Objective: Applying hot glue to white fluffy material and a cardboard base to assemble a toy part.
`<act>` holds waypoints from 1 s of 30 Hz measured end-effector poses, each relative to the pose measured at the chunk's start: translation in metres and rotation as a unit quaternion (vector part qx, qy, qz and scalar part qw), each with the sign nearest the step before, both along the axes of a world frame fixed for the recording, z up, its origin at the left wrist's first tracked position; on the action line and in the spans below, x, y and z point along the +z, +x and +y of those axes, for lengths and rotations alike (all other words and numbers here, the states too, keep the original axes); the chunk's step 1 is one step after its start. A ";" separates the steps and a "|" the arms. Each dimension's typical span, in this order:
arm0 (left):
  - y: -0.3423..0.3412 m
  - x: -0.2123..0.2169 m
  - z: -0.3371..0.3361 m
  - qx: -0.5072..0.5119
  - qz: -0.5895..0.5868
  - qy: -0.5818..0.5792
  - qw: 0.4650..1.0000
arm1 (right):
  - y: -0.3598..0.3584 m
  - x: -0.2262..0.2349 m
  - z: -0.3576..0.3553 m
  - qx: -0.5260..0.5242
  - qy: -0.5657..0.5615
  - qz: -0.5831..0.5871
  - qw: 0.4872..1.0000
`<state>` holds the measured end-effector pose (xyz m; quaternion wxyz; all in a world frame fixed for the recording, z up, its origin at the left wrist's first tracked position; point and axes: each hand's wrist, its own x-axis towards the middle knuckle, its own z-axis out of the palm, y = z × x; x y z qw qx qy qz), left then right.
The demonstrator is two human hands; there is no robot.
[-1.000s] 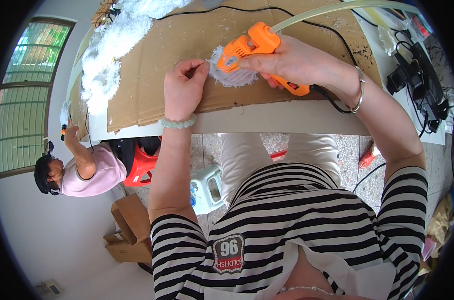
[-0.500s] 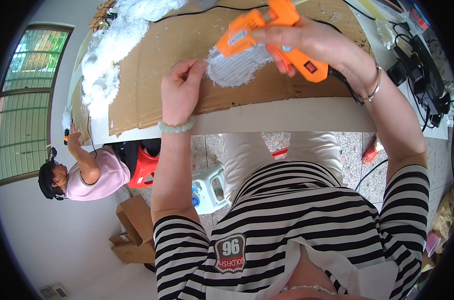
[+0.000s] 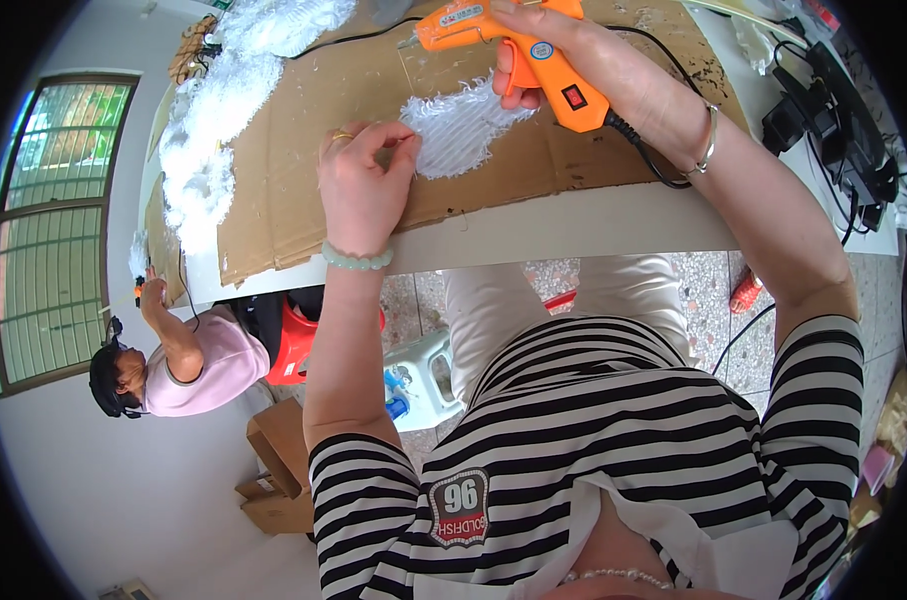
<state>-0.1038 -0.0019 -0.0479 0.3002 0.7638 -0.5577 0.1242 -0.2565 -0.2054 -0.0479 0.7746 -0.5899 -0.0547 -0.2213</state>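
Note:
An orange hot glue gun (image 3: 549,75) is gripped in my right hand (image 3: 574,45), its nozzle pointing left above the cardboard. Its trigger lies under my curled fingers, and a black cord leaves the handle's end. Below the nozzle lies a white fringed fabric piece (image 3: 464,130) with ribbed rows and frayed edges. My left hand (image 3: 369,175) is closed in a pinch at the left edge of this piece, thumb against forefinger. A fine strand seems to run from near the nozzle towards the piece.
A brown cardboard sheet (image 3: 294,190) covers much of the white table (image 3: 574,225). White fluffy fringe (image 3: 204,140) is heaped along its left side. Black power strips and plugs (image 3: 834,130) sit at right. Another person (image 3: 194,360) works at far left, near cardboard boxes (image 3: 279,470).
My right hand has moved the glue gun up and left, away from the fringed piece, which shows more now. My left hand stays at the piece's left edge, slightly turned.

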 end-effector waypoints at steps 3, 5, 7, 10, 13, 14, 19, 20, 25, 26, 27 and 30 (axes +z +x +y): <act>-0.004 0.009 -0.001 -0.028 -0.073 0.002 0.997 | -0.007 0.021 0.012 0.000 0.023 0.050 0.998; -0.007 0.016 -0.001 -0.050 -0.085 -0.011 0.995 | -0.011 0.029 0.015 -0.042 0.135 0.207 0.968; -0.003 0.023 0.008 -0.036 0.060 -0.120 0.990 | -0.010 0.027 0.016 -0.047 0.144 0.177 0.973; 0.006 0.016 0.024 0.005 -0.011 -0.090 0.996 | -0.012 0.036 0.020 -0.067 0.141 0.201 0.967; -0.005 0.003 0.031 0.018 -0.072 -0.007 0.997 | -0.008 0.028 0.017 -0.038 0.127 0.203 0.970; -0.008 0.001 0.030 0.017 -0.072 -0.008 0.997 | -0.007 0.017 0.010 -0.040 0.126 0.203 0.970; -0.016 -0.003 0.020 0.007 -0.029 0.005 1.000 | 0.001 0.000 -0.006 0.063 -0.094 -0.116 0.987; -0.014 -0.005 0.022 0.011 -0.029 0.004 1.000 | -0.003 0.017 0.002 0.066 -0.094 -0.116 0.987; -0.019 -0.004 0.029 0.022 0.051 -0.015 0.998 | -0.018 0.044 0.006 0.087 -0.072 0.231 0.966; -0.022 -0.004 0.027 0.021 0.052 -0.015 0.998 | -0.018 0.043 0.007 0.121 -0.147 0.186 0.964; -0.024 -0.004 0.025 0.030 0.018 -0.008 0.999 | -0.024 0.040 0.016 0.029 -0.176 0.269 0.947; -0.021 -0.006 0.022 0.032 -0.011 -0.009 0.999 | -0.023 0.041 0.020 0.070 -0.231 0.255 0.936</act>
